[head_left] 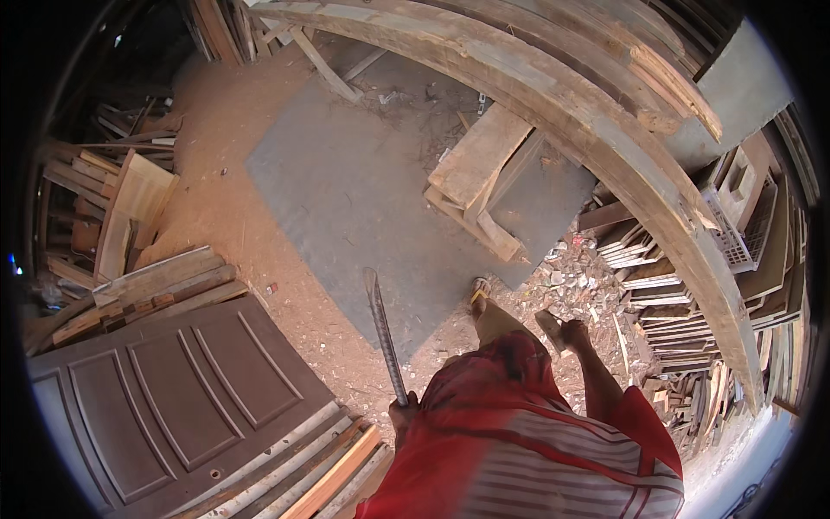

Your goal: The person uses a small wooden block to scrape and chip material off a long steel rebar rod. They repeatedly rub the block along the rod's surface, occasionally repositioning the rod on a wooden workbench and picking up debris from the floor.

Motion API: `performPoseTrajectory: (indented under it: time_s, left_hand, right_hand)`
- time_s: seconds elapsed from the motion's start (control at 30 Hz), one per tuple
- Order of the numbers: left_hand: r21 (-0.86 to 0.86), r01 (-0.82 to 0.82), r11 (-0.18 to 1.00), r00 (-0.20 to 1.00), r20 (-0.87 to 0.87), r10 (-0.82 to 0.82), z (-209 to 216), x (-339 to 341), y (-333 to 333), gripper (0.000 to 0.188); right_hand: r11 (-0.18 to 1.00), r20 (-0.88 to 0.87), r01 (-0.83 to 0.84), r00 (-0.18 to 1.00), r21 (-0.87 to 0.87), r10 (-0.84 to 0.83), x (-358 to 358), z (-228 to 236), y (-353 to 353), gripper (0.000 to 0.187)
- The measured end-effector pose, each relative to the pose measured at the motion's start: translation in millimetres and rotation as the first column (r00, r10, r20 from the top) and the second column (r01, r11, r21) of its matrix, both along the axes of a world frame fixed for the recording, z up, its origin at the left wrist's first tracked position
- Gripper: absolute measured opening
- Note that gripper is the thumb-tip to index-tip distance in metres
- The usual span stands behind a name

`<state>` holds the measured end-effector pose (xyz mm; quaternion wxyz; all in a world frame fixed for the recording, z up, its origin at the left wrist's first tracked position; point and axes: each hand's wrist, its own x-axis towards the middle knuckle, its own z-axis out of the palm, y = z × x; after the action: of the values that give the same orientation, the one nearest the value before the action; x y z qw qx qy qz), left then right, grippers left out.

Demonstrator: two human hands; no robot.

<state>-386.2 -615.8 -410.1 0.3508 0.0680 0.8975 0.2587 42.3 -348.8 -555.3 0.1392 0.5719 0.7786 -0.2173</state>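
My left hand (403,412) is closed around the lower end of a ribbed metal pry bar (386,339). The bar points away from me, its flattened, slightly bent tip over the grey sheet on the ground. On the right, my right hand (573,334) grips a short, flat grey-brown block-like piece (550,329) with a pale edge; its exact kind is unclear. Ahead of that hand, a small wooden bench-like frame (481,160) lies tilted on the grey sheet (320,173).
A brown panelled door (177,389) lies at the lower left beside stacked boards. A long curved-looking beam (596,143) crosses the far and right sides. Wood scraps and debris (562,281) cover the ground near my sandalled foot (479,292). A white plastic crate (735,238) sits among boards.
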Motion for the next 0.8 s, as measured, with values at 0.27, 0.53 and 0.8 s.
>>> performPoseTrajectory:
  time_s: [0.27,0.53,0.8]
  left_hand:
    - [0.052,0.445,0.894,0.892,-0.109,-0.438,-66.9,-94.3,-43.8,0.035]
    - [-0.146,-0.013,0.989,0.984,0.176,0.039,-67.3,-129.8,-32.6,0.033]
    - [-0.101,-0.348,0.932,0.919,0.161,0.361,-98.4,-216.3,6.9,0.034]
  right_hand:
    - [1.0,-0.125,0.02,0.992,0.009,-0.019,-89.8,40.9,83.4,0.009]
    - [0.967,0.114,-0.238,0.962,-0.09,0.247,-150.8,4.1,115.8,0.015]
    - [0.915,0.003,-0.403,0.915,-0.025,0.403,-235.3,-6.5,130.6,0.015]
